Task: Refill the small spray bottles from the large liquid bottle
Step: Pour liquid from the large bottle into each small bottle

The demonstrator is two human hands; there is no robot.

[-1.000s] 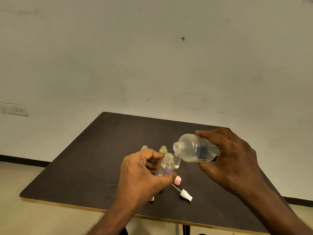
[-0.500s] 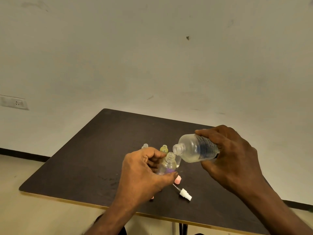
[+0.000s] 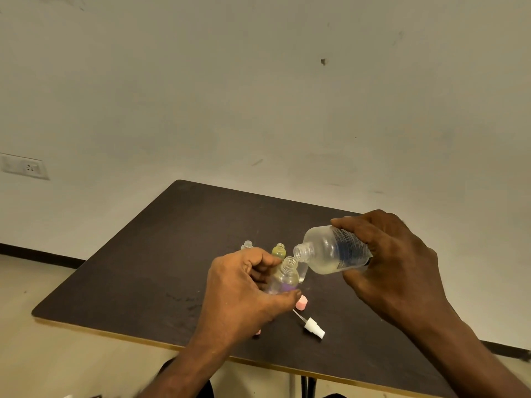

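Left hand (image 3: 241, 285) grips small spray bottle (image 3: 283, 278); right hand (image 3: 393, 262) grips large bottle (image 3: 333, 251), tilted, mouth just above it.

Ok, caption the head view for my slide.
Right hand tilts large clear plastic bottle toward small uncapped purple-tinted bottle held by left hand.

We're in a bare, plain room, office-like or a workroom: a scuffed off-white wall (image 3: 258, 96), a wall socket (image 3: 27, 167) far left, a dark baseboard (image 3: 40, 254), pale floor (image 3: 43, 363), and a dark table (image 3: 161, 254).
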